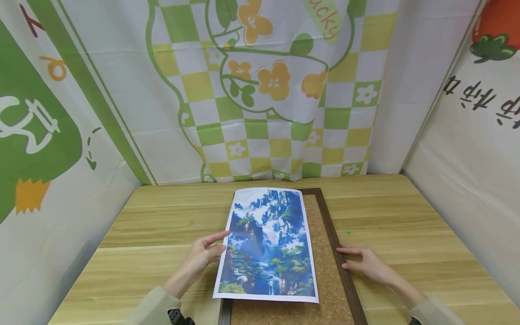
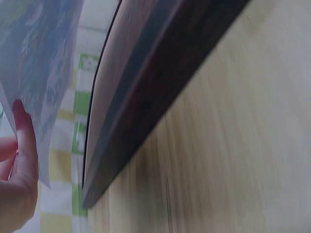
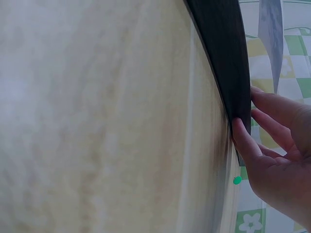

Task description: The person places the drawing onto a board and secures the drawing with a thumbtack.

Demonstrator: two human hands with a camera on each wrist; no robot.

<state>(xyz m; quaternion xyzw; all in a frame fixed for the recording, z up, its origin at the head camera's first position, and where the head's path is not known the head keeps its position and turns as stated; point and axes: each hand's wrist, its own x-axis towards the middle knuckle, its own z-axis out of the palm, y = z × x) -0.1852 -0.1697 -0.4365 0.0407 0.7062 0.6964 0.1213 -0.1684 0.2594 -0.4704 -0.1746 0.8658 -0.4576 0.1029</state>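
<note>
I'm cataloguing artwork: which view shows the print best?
The head view, where the print shows almost whole, its picture bright and clear. The left wrist view has only a pale part of it, by the left hand; the right wrist view, just a narrow strip.

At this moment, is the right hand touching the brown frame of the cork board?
Touching. The right wrist view shows it: one fingertip of the right hand lies against the outer side of the frame, with no gap.
</note>
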